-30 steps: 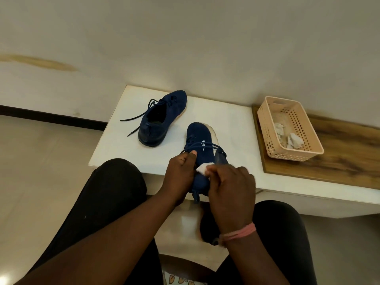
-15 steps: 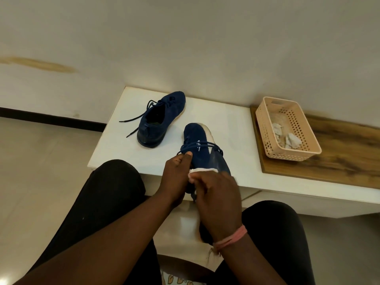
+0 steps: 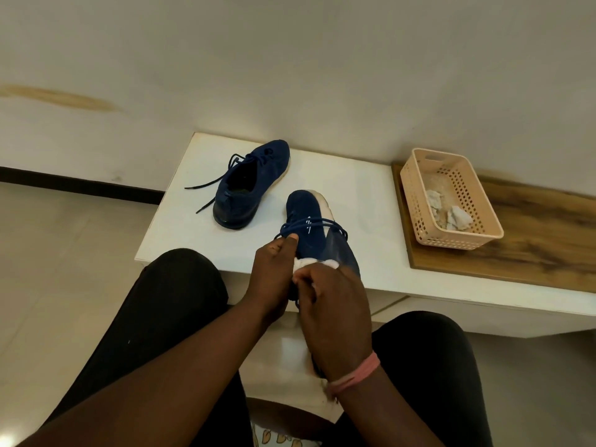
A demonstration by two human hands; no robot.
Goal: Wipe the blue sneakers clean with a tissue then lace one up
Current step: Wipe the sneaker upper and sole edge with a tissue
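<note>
A blue sneaker [image 3: 311, 221] with a white sole lies tilted at the near edge of the white table [image 3: 358, 195], toe pointing away, its laces looped over the top. My left hand [image 3: 274, 269] grips its heel end, thumb on the upper. My right hand [image 3: 329, 304] holds a white tissue [image 3: 314, 263] pressed against the sneaker near the collar. The second blue sneaker [image 3: 250, 185] stands farther back on the table, its dark laces trailing loose to the left.
A peach slotted basket [image 3: 451, 201] with crumpled used tissues sits on a wooden board [image 3: 532, 246] to the right. The wall rises just behind the table. My knees in black trousers flank the table's near edge.
My right hand has slid the tissue leftward and toward me along the sneaker, closer to my left hand. The left hand and sneaker have hardly moved.
</note>
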